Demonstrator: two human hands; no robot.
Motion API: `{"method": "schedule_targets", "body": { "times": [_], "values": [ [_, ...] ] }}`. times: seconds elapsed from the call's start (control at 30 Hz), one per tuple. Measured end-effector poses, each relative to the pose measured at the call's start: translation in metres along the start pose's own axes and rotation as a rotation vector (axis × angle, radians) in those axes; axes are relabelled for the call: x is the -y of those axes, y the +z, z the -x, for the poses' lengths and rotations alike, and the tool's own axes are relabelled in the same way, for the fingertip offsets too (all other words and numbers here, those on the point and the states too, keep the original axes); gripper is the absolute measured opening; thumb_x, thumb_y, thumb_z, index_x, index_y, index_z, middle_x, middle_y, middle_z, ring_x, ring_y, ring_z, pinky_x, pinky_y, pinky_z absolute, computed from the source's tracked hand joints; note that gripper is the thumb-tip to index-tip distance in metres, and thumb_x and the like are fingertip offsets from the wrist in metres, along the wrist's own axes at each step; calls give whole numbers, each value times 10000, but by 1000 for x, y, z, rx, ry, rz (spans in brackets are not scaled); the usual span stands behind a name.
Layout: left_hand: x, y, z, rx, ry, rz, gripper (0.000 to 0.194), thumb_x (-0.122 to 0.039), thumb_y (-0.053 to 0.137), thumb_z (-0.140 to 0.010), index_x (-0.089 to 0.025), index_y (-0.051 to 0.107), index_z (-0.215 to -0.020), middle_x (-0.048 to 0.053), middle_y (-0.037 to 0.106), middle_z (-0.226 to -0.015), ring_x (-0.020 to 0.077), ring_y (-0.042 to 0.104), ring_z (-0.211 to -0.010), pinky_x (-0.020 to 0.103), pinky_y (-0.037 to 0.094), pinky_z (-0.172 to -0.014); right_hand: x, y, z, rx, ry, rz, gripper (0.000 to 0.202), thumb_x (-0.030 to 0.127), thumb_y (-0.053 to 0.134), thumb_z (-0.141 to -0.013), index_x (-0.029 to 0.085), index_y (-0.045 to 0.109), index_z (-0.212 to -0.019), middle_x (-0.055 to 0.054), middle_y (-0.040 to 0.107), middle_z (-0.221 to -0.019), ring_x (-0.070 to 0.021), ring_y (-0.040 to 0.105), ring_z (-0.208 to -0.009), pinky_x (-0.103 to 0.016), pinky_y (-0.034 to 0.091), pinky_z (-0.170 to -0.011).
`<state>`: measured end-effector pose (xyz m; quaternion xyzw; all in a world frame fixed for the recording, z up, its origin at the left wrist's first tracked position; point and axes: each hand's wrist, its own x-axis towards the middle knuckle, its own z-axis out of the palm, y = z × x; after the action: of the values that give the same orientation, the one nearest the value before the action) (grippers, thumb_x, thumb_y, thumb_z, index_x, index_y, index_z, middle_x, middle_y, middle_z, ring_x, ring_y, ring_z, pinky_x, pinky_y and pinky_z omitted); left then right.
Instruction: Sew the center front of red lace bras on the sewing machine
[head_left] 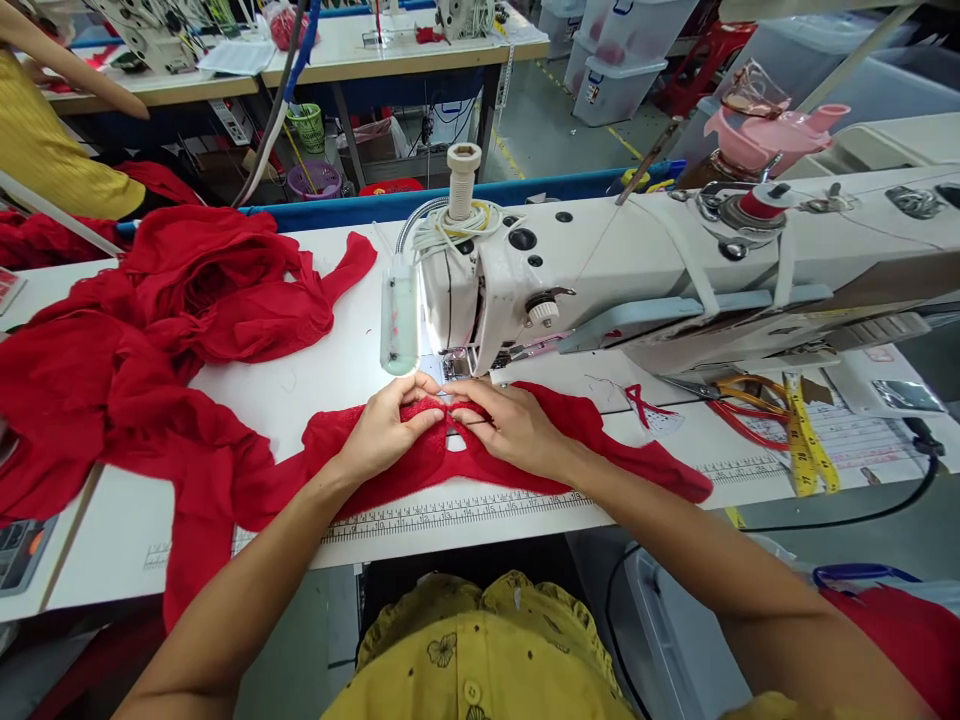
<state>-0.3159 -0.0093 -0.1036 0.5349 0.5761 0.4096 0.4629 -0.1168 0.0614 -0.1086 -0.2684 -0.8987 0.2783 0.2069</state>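
Your left hand [390, 425] and right hand [510, 425] sit side by side on a piece of red knit fabric [420, 465] that lies flat on the white sewing table [315, 375], just in front of the presser foot [456, 368] of the white industrial sewing machine [600, 270]. Your left fingers are curled and pinch the fabric's upper edge, thumb tucked under toward the middle; your right fingers lie flatter, their tips pressing and pinching the same edge, so both hands grip the cloth where they almost meet below the needle area. The fabric runs out to either side of your hands, its right end tapering to a point on the table and its left end hanging over the front edge. A printed ruler strip [450, 510] runs along the table's near edge, partly under the cloth. To your left, a loose heap of more red fabric [150, 330] covers the table. To your right, well apart from your hands, lie orange-handled scissors [739, 400] and a yellow measuring tape [806, 440]. A small lamp [399, 315] glows on the machine head.
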Motion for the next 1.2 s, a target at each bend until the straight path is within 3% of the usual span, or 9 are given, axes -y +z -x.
{"method": "schedule_targets", "body": {
  "times": [0.23, 0.6, 0.83, 1.2],
  "values": [
    [-7, 1, 0, -20, -128, 143, 323, -315, 678, -866, -209, 509, -1121, -8, 696, -857, 154, 645, -795, 266, 467, -758, -4, 4, 0, -82, 78, -199, 252, 194, 542, -968, 239, 645, -1193, -33, 756, -1083, -199, 707, -1016, -321, 534, -877],
    [-3, 4, -1, -31, -136, 168, 316, -313, 673, -884, -207, 507, -1131, -11, 695, -858, 125, 616, -743, 239, 446, -712, -4, 0, 0, -61, 116, -288, 300, 145, 542, -941, 253, 666, -1192, -40, 738, -1172, -183, 702, -1020, -317, 532, -876],
    [-4, 3, -1, -32, -125, 169, 316, -305, 675, -882, -204, 510, -1131, -13, 690, -851, 133, 626, -781, 240, 439, -728, -4, 0, -1, -78, 164, -311, 292, 150, 596, -903, 245, 674, -1167, -27, 761, -1063, -172, 715, -931, -283, 537, -793],
    [-5, 3, -1, -38, -124, 125, 340, -327, 676, -875, -206, 516, -1149, -5, 688, -870, 161, 643, -821, 270, 456, -759, -4, 1, 0, -136, 157, -281, 302, 141, 630, -864, 213, 674, -1154, -32, 729, -1000, -182, 682, -932, -306, 514, -841]
  ]
}}
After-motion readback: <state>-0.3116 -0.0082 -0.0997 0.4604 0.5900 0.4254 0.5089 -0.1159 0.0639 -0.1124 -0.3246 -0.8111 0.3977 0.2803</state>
